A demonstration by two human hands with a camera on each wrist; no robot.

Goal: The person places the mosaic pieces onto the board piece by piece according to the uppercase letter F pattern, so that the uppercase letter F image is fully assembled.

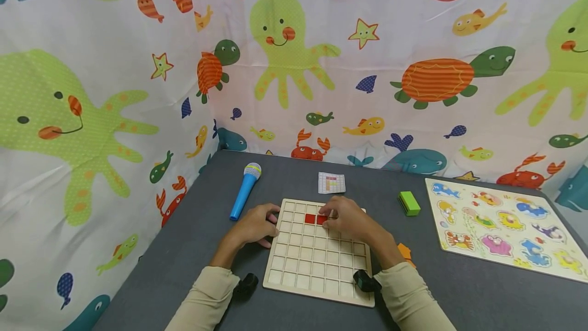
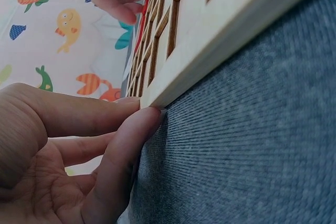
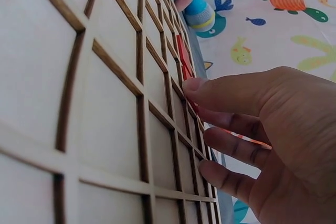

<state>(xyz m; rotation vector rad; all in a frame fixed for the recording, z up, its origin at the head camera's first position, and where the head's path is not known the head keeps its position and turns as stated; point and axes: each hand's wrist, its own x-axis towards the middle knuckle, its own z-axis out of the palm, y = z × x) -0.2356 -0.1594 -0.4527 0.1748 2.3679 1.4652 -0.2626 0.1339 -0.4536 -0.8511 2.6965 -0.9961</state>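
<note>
A square wooden grid board [image 1: 298, 269] lies on the dark grey table. At its left edge is my left hand [image 1: 256, 226]; in the left wrist view the thumb and forefinger [image 2: 126, 145] pinch the board's rim. Two red square tiles sit side by side in an upper row, the left red tile [image 1: 310, 218] uncovered. My right hand [image 1: 349, 218] holds the right red tile [image 1: 321, 219] between thumb and forefinger, low over its cell. In the right wrist view the thumb [image 3: 226, 93] covers part of the red; its other fingers are loosely bent.
A small printed grid card [image 1: 331, 183] lies behind the board. To the left is a blue toy microphone [image 1: 245, 190]. On the right are a green block [image 1: 409, 203], an orange piece [image 1: 405, 252] partly behind the forearm, and a sea-animal puzzle board [image 1: 505, 229]. A patterned curtain [image 1: 321, 91] hangs behind.
</note>
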